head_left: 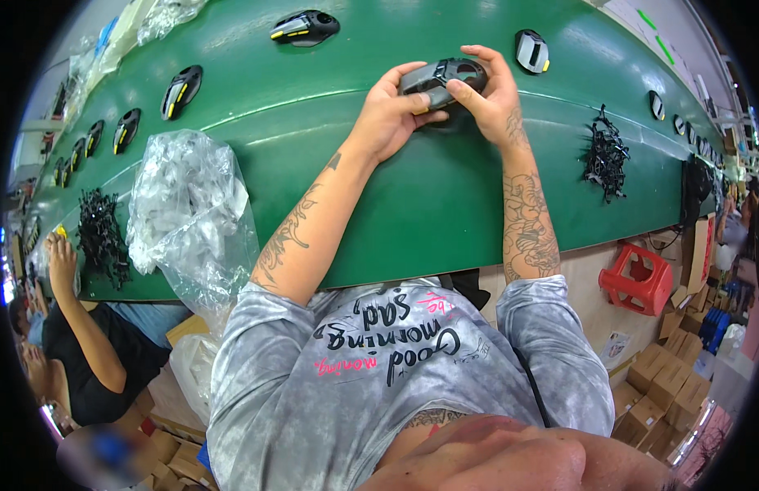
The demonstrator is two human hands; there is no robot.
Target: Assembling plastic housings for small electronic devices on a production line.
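Observation:
Above the green table I hold a grey and black computer mouse shell [435, 79] with a rounded opening toward its right end. My left hand [393, 110] grips its left end, thumb on top and fingers underneath. Around the right end my right hand [495, 96] is closed, its thumb pressing on the top near the opening and the index finger raised along the far side. The underside of the shell is hidden. Nearest to my right hand lies another mouse shell [532, 51], grey and black with a yellow strip. A similar mouse shell [305, 29] rests beyond my left hand.
A clear plastic bag [189, 196] of translucent pieces lies left on the green table [412, 213]. Piles of small black parts lie right [606, 155] and far left [101, 237]. More mouse shells line both sides. A co-worker [93, 352] sits left; a red stool [637, 278] stands right.

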